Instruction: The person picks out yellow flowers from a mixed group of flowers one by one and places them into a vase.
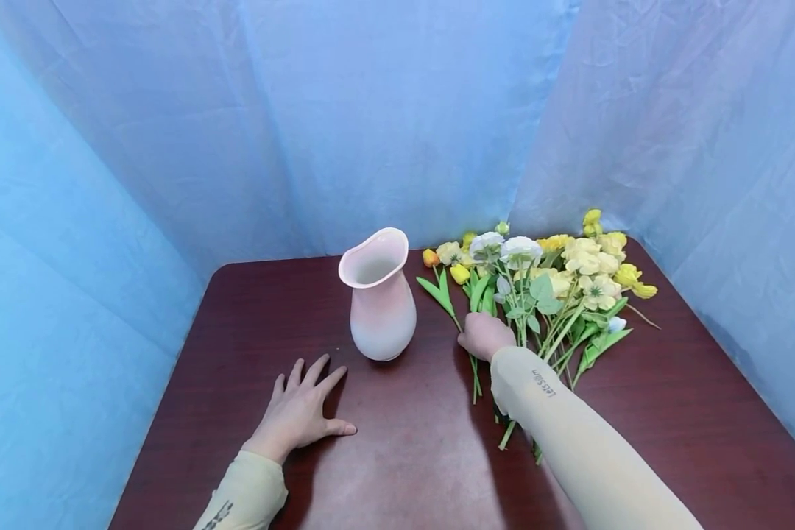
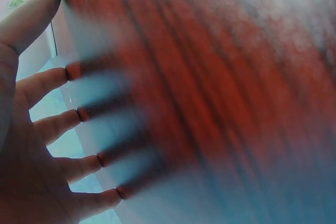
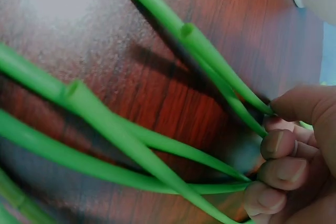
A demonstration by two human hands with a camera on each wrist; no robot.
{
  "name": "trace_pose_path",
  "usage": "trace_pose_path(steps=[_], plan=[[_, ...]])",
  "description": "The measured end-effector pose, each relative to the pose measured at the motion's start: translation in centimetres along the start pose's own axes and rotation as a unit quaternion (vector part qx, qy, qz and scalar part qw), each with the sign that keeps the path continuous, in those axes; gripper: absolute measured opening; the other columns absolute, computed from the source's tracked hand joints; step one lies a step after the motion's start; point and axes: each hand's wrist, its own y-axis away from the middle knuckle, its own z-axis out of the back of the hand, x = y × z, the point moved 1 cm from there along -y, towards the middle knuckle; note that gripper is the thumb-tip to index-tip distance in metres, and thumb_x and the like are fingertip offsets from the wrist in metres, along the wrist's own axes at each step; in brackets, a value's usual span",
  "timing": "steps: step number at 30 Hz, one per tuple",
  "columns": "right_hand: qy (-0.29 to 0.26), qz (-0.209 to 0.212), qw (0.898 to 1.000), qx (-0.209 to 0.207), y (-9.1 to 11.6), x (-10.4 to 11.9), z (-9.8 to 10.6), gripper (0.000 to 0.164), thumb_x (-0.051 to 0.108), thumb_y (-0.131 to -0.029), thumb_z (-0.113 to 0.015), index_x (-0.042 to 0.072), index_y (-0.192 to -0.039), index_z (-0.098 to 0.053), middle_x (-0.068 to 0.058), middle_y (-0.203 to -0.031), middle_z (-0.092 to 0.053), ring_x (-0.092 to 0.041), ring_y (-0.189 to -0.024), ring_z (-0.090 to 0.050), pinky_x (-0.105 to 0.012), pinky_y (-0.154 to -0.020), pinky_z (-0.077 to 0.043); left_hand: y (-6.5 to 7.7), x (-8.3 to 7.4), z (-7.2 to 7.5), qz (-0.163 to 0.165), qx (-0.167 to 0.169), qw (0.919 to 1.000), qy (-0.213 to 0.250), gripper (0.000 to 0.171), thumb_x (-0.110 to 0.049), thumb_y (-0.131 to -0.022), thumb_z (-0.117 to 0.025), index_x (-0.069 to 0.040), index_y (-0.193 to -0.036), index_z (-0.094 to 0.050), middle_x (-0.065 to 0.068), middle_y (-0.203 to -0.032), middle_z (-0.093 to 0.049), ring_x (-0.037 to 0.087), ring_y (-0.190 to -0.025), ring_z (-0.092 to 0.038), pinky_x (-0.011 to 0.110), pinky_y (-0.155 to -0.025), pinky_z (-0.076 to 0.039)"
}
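Observation:
My right hand is among the flowers on the right of the table, its thumb and fingers curled at thin green tulip stems. An orange tulip with long green leaves lies just beyond it, its stem running to the fingers. In the right wrist view, two stem ends stick out past the thumb and fingertips. My left hand rests on the table, fingers spread and holding nothing. Between the hands, a little farther back, a pink and white vase stands upright with a wavy, flared mouth.
A heap of artificial flowers covers the right back of the dark red-brown table, with white blooms, pale yellow blooms and yellow tulips. Several stems point toward the front edge. Blue curtains hang around the back and sides.

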Motion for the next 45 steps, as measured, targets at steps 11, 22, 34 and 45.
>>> trace_pose_path(steps=[11,22,34,45], plan=[[-0.070,0.038,0.997,-0.004,0.9,0.6,1.1,0.039,0.016,-0.079,-0.060,0.016,-0.043,-0.044,0.006,-0.039,-0.040,-0.012,-0.037,-0.039,-0.027,-0.046,-0.037,0.0,0.1,-0.1,-0.001,0.008,0.9999,-0.011,0.102,-0.081,-0.063,-0.064,-0.031,-0.148,-0.037,0.009,-0.156,-0.023,0.046,-0.139,-0.014,0.072,-0.103,-0.020],[-0.152,0.004,0.987,0.043,1.5,0.8,2.2,0.031,0.013,-0.083,-0.052,0.008,-0.053,-0.057,-0.004,-0.046,-0.059,-0.010,-0.032,-0.041,-0.022,-0.036,-0.032,0.0,0.2,-0.3,-0.001,0.005,0.9999,-0.010,0.102,-0.081,-0.063,-0.064,-0.031,-0.148,-0.036,0.009,-0.156,-0.022,0.046,-0.139,-0.014,0.072,-0.103,-0.020],[-0.267,-0.009,0.963,0.027,3.0,1.5,3.7,0.011,0.011,-0.087,-0.054,0.003,-0.083,-0.048,-0.010,-0.053,-0.061,-0.015,-0.038,-0.049,-0.025,-0.036,-0.038,0.0,0.1,-0.1,0.000,0.011,0.9999,-0.010,0.102,-0.081,-0.064,-0.064,-0.031,-0.148,-0.036,0.009,-0.157,-0.022,0.046,-0.139,-0.014,0.071,-0.103,-0.020],[-0.320,0.007,0.947,-0.013,4.3,1.7,5.7,0.012,0.016,-0.092,-0.050,0.005,-0.093,-0.046,-0.017,-0.065,-0.066,-0.036,-0.051,-0.060,-0.034,-0.041,-0.049,0.0,0.1,0.0,0.002,0.018,0.9998,-0.010,0.102,-0.081,-0.065,-0.063,-0.031,-0.149,-0.034,0.009,-0.157,-0.021,0.046,-0.139,-0.013,0.071,-0.104,-0.019]])
